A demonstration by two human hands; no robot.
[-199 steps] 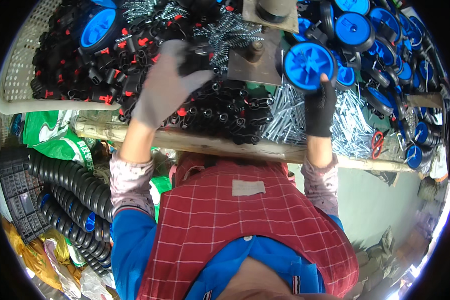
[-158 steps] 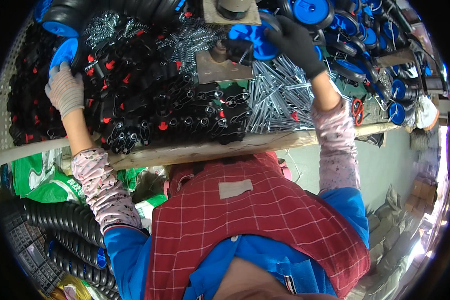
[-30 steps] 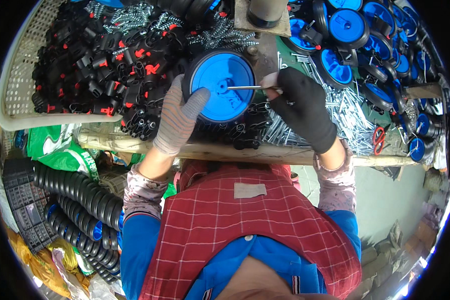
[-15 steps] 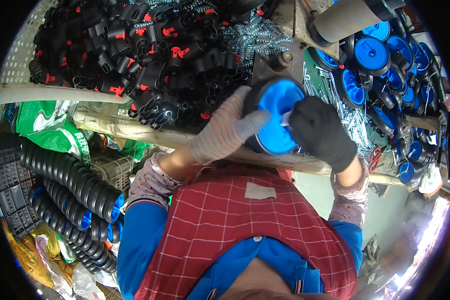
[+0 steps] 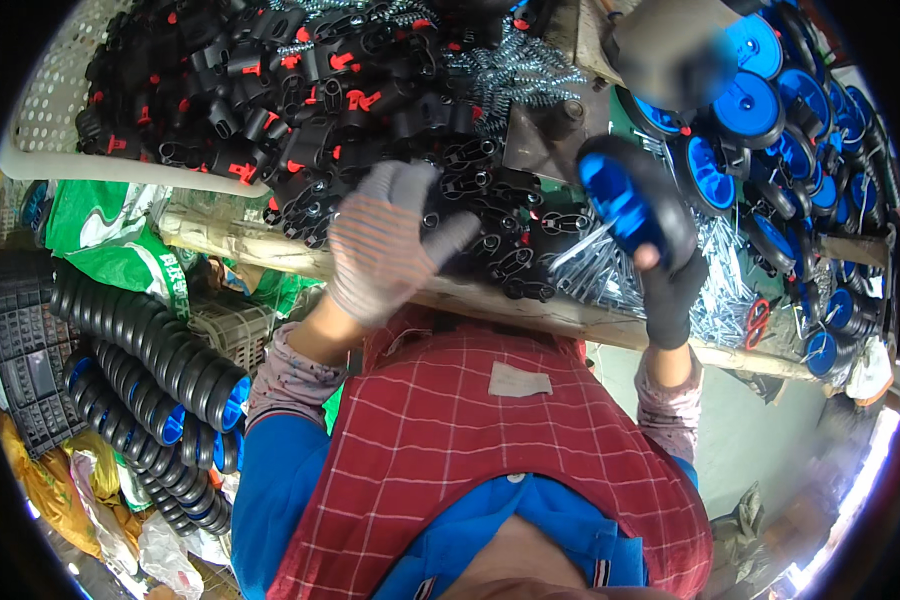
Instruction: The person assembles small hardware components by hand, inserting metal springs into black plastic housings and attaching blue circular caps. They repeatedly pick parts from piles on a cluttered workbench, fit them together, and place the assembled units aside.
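My right hand, in a dark glove, grips a black-tyred wheel with a blue hub. The wheel is tilted so its hub side faces left, above a heap of long silver bolts. A pale rod shows at the hub, but whether it sits in the wheel or behind it I cannot tell. My left hand, in a grey striped glove, hovers with fingers apart at the near edge of a pile of black plastic housings, many with red tabs. Its fingers hold nothing visible.
Silver springs lie behind the housings, near a metal plate. Blue-hubbed wheels are heaped at the right, with red-handled scissors near the bench edge. Rows of stacked wheels stand at the lower left.
My hands have parted. The right hand has carried the wheel to the right and turned it; the left has let go of the wheel and moved left to the housings.
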